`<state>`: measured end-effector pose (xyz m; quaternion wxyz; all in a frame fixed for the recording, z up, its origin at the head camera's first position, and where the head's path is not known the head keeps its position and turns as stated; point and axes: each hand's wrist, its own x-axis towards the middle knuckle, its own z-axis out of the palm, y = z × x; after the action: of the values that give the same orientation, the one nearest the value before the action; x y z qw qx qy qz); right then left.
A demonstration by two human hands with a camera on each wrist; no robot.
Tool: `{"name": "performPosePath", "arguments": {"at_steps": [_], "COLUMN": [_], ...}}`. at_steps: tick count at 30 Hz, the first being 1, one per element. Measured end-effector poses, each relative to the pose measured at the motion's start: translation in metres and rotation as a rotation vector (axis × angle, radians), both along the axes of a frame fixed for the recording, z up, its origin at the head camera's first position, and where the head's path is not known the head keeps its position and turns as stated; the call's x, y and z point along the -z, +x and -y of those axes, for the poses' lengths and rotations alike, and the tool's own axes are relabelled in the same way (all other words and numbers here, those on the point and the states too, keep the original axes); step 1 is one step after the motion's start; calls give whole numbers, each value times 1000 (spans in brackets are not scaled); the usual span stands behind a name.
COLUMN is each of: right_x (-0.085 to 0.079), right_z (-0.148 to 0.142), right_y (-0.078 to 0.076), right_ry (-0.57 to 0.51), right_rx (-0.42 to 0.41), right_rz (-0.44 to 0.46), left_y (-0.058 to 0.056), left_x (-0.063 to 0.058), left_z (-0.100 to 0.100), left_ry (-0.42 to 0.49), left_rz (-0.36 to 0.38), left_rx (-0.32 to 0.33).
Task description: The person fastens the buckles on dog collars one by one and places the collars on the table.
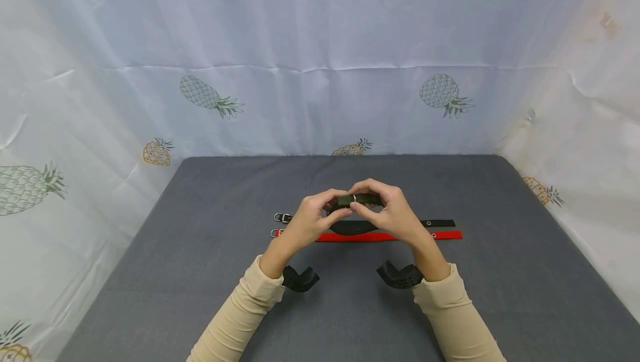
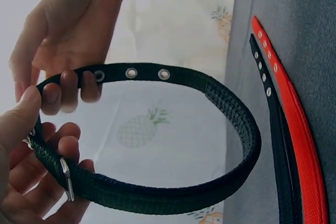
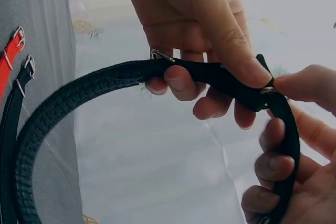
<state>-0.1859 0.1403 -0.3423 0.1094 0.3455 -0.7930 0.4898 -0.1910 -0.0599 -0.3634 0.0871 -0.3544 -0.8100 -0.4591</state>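
Observation:
A dark green webbing collar (image 2: 173, 199), bent into a loop, is held up by both hands above the table. In the head view the left hand (image 1: 311, 216) grips its buckle end, and the right hand (image 1: 392, 212) pinches the strap end beside it. The right wrist view shows the strap end meeting the metal buckle (image 3: 268, 92), with the left thumb and right thumb on either side. Metal-rimmed holes (image 2: 132, 73) run along the strap near the right fingers. A metal ring (image 2: 66, 178) sits by the left fingers. Padding lines the loop's inside.
Behind the hands, a red collar (image 1: 450, 235) and a black collar (image 1: 445, 223) lie straight, side by side, on the grey table (image 1: 200, 273). Black curved pieces (image 1: 301, 280) stick out by both wrists. A white pineapple-print curtain (image 1: 320, 106) surrounds the table.

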Motion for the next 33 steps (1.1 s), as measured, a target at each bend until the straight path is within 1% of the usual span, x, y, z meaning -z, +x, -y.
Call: {"name": "performPosePath", "arguments": {"at_steps": [4, 6, 9, 13, 16, 18, 21, 25, 33], "right_x": [1, 2, 2, 2, 2, 2, 2, 2, 2], "right_z": [-1, -2, -4, -5, -5, -5, -5, -4, -2], "right_y": [-2, -3, -3, -3, -3, -2, -2, -2, -3], "right_ry": [-39, -51, -64, -71, -64, -55, -44, -28, 29], "right_rx": [25, 37, 50, 55, 55, 54, 51, 38, 51], "right_rz": [-18, -21, -28, -27, -15, -5, 14, 24, 9], "left_y": [-1, -1, -2, -4, -5, -5, -5, -4, -5], "left_x": [-1, 0, 0, 1, 2, 2, 2, 3, 3], "left_z": [0, 1, 3, 3, 3, 3, 3, 3, 2], "left_ry": [22, 43, 83, 130, 154, 164, 173, 169, 167], "left_rz": [30, 27, -10, -104, -165, -191, -217, -245, -261], "left_rx": [20, 18, -3, -24, -23, -23, -23, -40, -57]}}
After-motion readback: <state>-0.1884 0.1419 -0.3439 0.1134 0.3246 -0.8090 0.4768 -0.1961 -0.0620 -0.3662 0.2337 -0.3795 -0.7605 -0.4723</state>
